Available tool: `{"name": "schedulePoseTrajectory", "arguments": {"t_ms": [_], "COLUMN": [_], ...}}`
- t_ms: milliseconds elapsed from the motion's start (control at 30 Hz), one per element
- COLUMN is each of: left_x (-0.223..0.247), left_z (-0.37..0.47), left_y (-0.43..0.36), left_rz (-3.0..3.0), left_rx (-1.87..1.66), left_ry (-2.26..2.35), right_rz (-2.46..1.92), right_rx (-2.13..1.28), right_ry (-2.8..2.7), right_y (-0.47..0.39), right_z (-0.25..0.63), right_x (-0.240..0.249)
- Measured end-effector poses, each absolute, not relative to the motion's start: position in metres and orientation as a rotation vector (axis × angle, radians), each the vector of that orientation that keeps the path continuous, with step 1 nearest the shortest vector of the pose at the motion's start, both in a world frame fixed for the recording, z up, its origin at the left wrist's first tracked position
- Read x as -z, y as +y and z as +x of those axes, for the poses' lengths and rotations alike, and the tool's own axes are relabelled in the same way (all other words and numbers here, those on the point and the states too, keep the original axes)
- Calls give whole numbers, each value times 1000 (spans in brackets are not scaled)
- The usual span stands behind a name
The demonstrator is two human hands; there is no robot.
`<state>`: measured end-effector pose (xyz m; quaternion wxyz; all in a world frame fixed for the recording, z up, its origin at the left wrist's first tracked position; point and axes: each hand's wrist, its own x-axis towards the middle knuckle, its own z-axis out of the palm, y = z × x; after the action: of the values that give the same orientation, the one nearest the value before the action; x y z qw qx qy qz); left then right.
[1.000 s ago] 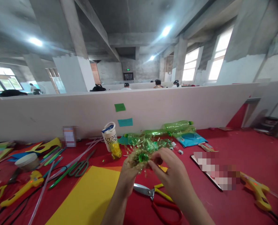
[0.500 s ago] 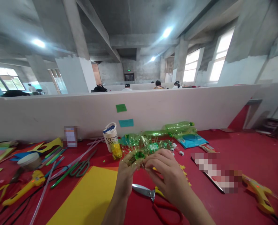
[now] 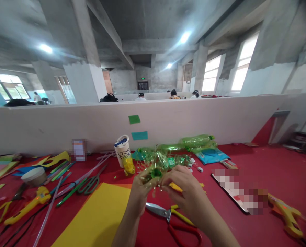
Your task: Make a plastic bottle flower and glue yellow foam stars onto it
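Between my hands is a cut green plastic bottle piece, its round dark-green opening facing me and thin strips fanning out around it. My left hand is closed around its left side. My right hand pinches at the strips on its right, fingertips partly hidden. Below my hands lie scissors with one red and one yellow handle, blades apart. Yellow zigzag-edged pieces show beside my right hand. Behind the held piece, more green plastic bottles lie on the table.
Yellow paper sheets cover the front left. Grey-green scissors and a yellow glue gun lie further left. A white cup stands behind. To the right are a phone and another yellow glue gun. A white partition closes the back.
The bottle piece has shifted slightly right and down, its opening showing more fully. My right fingers have moved a little along the strips; both hands keep their hold.
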<state>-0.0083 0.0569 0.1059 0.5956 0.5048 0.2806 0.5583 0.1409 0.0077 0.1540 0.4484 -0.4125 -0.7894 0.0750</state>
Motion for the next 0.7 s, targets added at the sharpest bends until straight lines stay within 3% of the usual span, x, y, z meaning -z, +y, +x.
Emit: {"name": "schedulePoseTrajectory", "arguments": {"t_ms": [133, 700], "left_x": [-111, -103], "left_z": [-4, -12], "left_y": [52, 59], "left_rz": [1132, 1133], "left_rx": [-1296, -1340], "left_ry": [650, 713], "right_rz": [-997, -1045], "right_rx": [-287, 78], "right_ry": [-1840, -1868], "right_y": [5, -1], "right_z": [144, 142], "right_x": [-154, -159]}}
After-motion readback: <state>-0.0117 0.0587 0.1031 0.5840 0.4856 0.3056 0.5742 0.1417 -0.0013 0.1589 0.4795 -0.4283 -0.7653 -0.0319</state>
